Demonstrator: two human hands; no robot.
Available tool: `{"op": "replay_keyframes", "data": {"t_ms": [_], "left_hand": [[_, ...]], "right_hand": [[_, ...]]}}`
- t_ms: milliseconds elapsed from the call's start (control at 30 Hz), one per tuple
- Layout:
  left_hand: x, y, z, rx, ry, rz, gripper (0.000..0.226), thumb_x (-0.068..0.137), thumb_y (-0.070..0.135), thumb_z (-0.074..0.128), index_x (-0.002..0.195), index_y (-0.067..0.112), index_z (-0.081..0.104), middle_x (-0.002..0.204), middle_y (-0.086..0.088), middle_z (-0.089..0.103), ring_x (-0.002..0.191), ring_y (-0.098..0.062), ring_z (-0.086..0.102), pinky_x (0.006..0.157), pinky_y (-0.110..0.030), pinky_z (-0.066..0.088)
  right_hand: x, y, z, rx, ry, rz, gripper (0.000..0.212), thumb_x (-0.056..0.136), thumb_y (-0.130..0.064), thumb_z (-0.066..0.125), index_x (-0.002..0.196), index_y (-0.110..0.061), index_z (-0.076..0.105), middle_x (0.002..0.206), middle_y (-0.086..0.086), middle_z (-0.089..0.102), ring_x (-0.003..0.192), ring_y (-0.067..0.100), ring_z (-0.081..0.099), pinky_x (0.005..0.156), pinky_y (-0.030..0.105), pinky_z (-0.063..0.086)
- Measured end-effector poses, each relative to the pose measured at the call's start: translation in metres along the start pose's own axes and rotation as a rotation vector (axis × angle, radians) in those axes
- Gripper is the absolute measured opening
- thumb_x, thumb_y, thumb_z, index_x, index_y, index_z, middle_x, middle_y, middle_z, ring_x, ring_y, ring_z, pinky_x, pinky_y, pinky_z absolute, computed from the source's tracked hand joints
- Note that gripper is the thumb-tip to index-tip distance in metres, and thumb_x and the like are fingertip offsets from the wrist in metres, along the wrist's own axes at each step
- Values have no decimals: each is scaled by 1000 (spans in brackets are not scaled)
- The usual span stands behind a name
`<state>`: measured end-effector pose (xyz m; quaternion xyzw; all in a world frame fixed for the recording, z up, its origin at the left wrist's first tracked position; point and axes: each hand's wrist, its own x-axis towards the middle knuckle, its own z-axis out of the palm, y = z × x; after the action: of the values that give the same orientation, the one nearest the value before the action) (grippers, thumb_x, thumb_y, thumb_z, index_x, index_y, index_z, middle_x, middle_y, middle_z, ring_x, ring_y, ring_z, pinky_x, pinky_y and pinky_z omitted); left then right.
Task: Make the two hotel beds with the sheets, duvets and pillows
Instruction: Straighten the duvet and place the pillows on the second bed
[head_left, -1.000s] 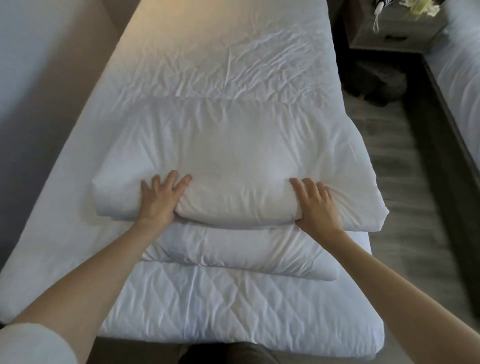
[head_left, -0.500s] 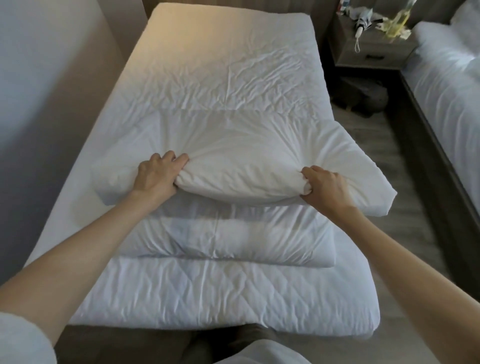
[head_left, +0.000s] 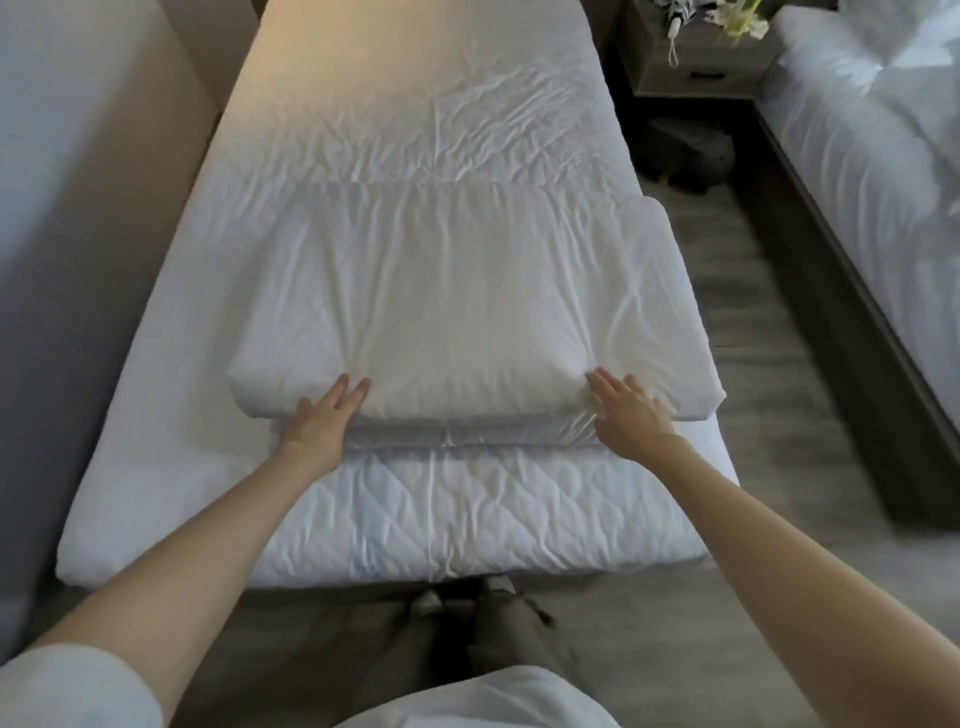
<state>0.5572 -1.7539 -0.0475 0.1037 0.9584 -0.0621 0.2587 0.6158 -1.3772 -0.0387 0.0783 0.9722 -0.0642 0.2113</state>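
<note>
A folded white duvet (head_left: 457, 291) lies across the middle of the near bed (head_left: 415, 104), whose mattress wears a wrinkled white sheet. Under the duvet's near edge a second folded layer (head_left: 467, 436) shows. My left hand (head_left: 324, 418) lies with straight fingers on the near left edge of the duvet. My right hand (head_left: 626, 410) lies flat with spread fingers on the near right edge. Neither hand grips the fabric. The duvet's right end hangs a little past the mattress side. A second bed (head_left: 872, 156) with rumpled white bedding stands at the right.
A grey wall (head_left: 78, 260) runs close along the left side of the near bed. A nightstand (head_left: 696, 57) with small items stands between the beds at the back. A dark bundle (head_left: 685, 156) lies on the wood floor (head_left: 769, 364) of the aisle. My feet (head_left: 467, 597) stand at the bed's foot.
Half a second ago both hands gripped and lifted the duvet's near edge; now they have let go and lie flat on it. The fold has settled down over the lower layer.
</note>
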Motion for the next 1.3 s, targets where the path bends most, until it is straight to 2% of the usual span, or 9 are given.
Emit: {"op": "replay_keyframes", "data": {"t_ms": [133,267,400,600,733,900,1100,1200,1300], "left_hand": [[8,-8,-23,-6,-78,23,68,94,40,52,152,39,16,160,4,18,134,-31,40,109,-43,34],[15,13,-60,-30,183,86,35,95,21,42,127,25,56,132,-6,53,117,-30,51,99,-38,37],[34,47,-90,-198,393,236,49,97,17,41,146,21,39,151,-7,37,134,-28,39,108,-42,32],[70,108,-124,-244,381,245,67,100,18,36,154,30,-2,161,6,-17,148,-26,-11,120,-49,9],[112,139,-114,-287,374,236,58,103,31,28,155,28,2,161,6,-13,148,-27,-13,117,-57,3],[153,164,-57,-320,251,122,54,97,54,20,149,50,3,159,22,-8,146,-38,-15,107,-72,-7],[160,190,-15,-247,336,104,61,88,52,23,149,45,21,160,15,11,142,-53,-1,100,-81,1],[163,193,-6,-231,375,97,60,90,49,28,149,43,26,160,13,14,142,-53,1,98,-82,4],[167,188,-4,-237,392,91,59,90,48,28,149,41,26,160,13,15,143,-52,2,98,-82,5]], "right_hand": [[1,-8,-27,-16,-64,44,53,97,-18,40,149,-26,31,155,-6,33,139,24,31,116,53,17],[9,-36,-53,142,106,73,39,99,-25,39,137,-27,49,138,2,54,130,25,44,115,58,11],[26,-67,-75,265,315,-22,44,99,-29,47,143,-31,44,158,-5,26,147,19,15,115,62,4],[64,-72,-96,389,437,-14,50,100,-22,44,149,-30,33,163,1,10,150,25,2,117,59,8],[108,-71,-65,430,322,84,52,103,-31,32,152,-38,18,163,0,1,150,26,-4,116,62,3],[127,-31,-5,168,223,72,50,99,-57,14,147,-57,0,162,-10,-11,148,21,-19,104,70,-21],[126,79,32,133,83,274,56,94,-68,18,144,-60,-7,159,-17,-22,146,17,-24,102,77,-12],[132,90,30,192,-8,317,57,96,-63,20,145,-57,-10,158,-15,-24,146,19,-25,101,78,-10],[144,63,11,272,188,287,58,102,-41,29,153,-41,2,163,-5,-11,148,24,-17,106,75,-5]]}}
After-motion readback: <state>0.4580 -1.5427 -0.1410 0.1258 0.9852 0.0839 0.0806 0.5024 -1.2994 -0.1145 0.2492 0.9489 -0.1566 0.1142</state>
